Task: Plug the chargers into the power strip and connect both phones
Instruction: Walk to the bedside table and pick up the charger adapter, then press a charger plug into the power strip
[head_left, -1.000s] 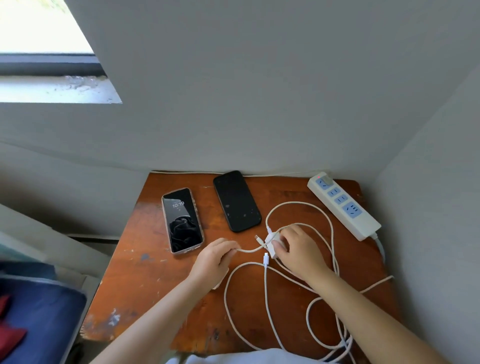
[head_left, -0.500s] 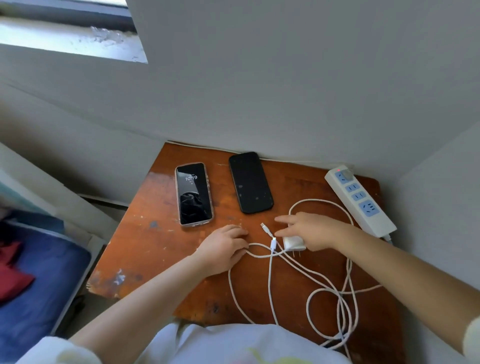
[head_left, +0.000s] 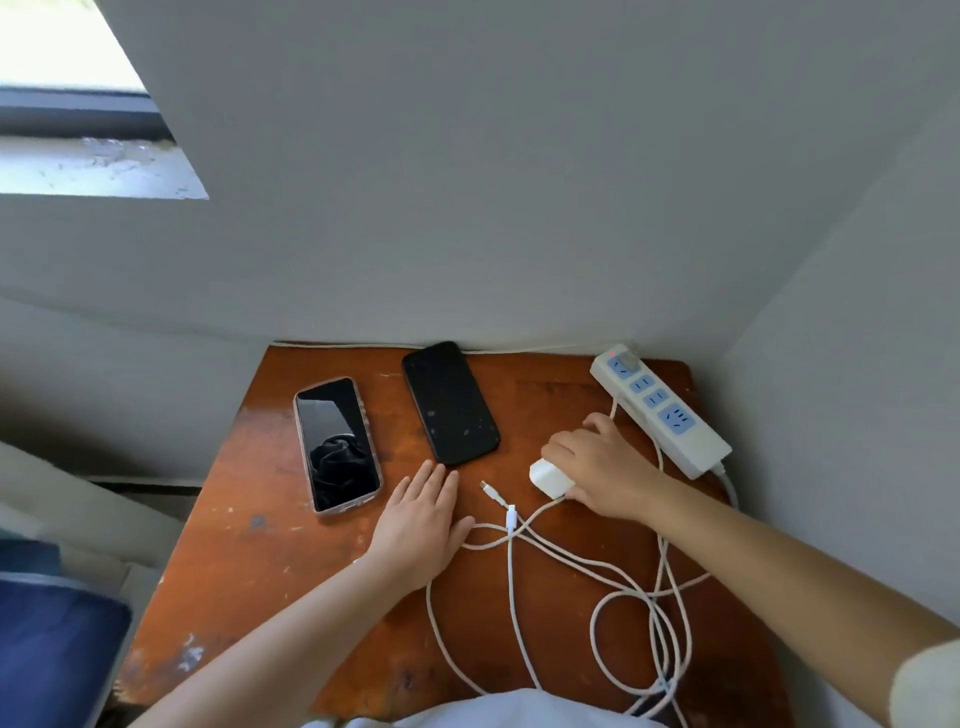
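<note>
Beyond the left hand (head_left: 421, 525), which lies flat and released on the worktop (head_left: 249, 561), rest the cased phone (head_left: 336, 444) and the black phone (head_left: 449, 402). Two loose cable plugs (head_left: 498, 499) lie between the hands. The right hand (head_left: 597, 467) grips a white charger (head_left: 550, 478), near the power strip (head_left: 660, 408). First plugging-in, apparently; next, turn its prongs toward a socket.

right hand (head_left: 597, 467) carried charger (head_left: 548, 478) toward strip | left hand (head_left: 421, 519) flattened, seemingly cable-free
</note>
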